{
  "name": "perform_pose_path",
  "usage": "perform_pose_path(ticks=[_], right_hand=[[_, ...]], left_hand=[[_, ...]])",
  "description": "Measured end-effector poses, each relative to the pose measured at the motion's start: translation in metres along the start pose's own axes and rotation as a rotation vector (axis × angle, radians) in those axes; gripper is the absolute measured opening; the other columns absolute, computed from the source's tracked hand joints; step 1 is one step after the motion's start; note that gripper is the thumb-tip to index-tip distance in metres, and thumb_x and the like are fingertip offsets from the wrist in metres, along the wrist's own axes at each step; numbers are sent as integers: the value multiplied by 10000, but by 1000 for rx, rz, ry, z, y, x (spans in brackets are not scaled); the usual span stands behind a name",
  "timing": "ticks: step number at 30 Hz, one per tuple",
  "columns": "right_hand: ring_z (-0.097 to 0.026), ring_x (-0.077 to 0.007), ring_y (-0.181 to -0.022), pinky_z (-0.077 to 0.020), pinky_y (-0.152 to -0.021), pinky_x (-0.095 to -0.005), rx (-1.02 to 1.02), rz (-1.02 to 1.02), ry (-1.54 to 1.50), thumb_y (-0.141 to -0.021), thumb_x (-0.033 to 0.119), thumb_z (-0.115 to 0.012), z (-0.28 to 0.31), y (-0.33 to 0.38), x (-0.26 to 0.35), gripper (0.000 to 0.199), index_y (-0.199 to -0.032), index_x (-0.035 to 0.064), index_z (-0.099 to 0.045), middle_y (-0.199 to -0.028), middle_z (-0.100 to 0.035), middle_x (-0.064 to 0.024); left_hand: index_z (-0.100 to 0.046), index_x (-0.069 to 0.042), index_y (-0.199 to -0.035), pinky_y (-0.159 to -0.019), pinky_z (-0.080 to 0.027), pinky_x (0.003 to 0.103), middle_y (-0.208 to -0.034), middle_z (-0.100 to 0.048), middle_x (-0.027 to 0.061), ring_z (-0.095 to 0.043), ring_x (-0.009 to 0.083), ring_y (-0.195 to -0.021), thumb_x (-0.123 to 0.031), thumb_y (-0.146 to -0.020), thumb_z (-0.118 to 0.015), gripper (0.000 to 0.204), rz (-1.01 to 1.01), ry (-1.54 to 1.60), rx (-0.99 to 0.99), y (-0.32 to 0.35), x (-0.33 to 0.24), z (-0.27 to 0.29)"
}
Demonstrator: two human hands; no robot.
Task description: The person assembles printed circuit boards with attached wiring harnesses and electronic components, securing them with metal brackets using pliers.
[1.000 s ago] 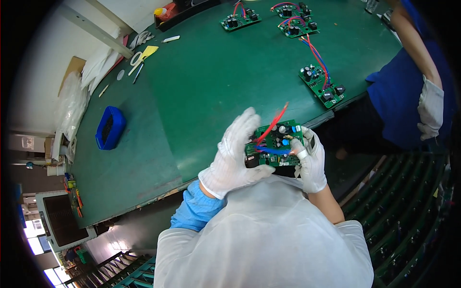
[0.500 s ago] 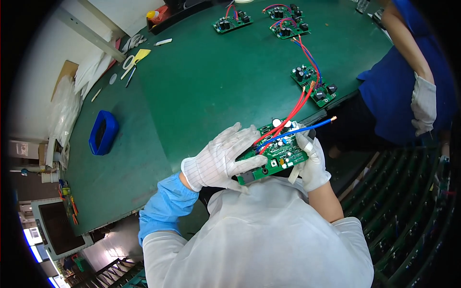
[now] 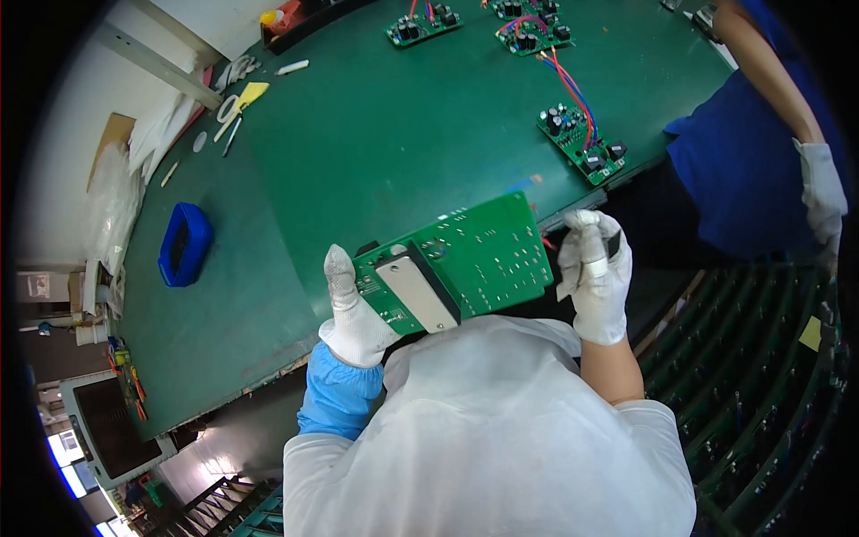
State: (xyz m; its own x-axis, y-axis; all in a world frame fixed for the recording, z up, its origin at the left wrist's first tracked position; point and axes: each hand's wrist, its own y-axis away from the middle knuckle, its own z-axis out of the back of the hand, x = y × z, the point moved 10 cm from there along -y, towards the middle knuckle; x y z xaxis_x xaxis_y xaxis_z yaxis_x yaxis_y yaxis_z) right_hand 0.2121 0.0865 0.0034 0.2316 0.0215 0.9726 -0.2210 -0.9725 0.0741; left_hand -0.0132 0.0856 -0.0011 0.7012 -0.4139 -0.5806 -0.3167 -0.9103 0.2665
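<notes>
A green circuit board is held up with its solder side facing me. A pale metal plate with a dark edge crosses its left part. My left hand, gloved in white, grips the board's left end, the thumb sticking up and the other fingers hidden beneath. Just off the right edge is my right hand, also gloved, its fingers curled together. Something small and dark shows beside these fingers, too little of it to name. The board's components are turned away; blurred bits of red and blue wire peek out past its far right corner.
Wired circuit boards lie on the green table, ahead and to the right. A blue tray, a yellow scraper and a white roll-shaped piece are at left. A co-worker's gloved hand is at right, above racked boards.
The board has been flipped from its component side to its solder side. My left hand shifted from lying over it to gripping its left end; my right hand came off its right edge.
</notes>
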Motion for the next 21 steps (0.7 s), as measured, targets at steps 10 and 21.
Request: perform_pose_path(ticks=[10,21], right_hand=[[-549,-60,-751,-452,-680,-209,11,-84,-161,-934,248,-534,-21,11,-8,276,-1054,2,-568,-869,-606,-22],[-594,-84,-786,-483,-700,-221,-18,-117,-165,-932,286,-539,-14,15,-9,308,-1048,2,-558,-883,-620,-51]], left_hand=[[-530,-108,-1247,-797,-518,484,-1211,-569,114,-594,318,-1002,-648,-833,-480,682,191,388,-175,18,41,9],[-428,-75,-1338,-925,-462,481,-1300,-494,146,-519,314,-1145,-734,-806,-407,847,192,-74,-146,21,34,11]])
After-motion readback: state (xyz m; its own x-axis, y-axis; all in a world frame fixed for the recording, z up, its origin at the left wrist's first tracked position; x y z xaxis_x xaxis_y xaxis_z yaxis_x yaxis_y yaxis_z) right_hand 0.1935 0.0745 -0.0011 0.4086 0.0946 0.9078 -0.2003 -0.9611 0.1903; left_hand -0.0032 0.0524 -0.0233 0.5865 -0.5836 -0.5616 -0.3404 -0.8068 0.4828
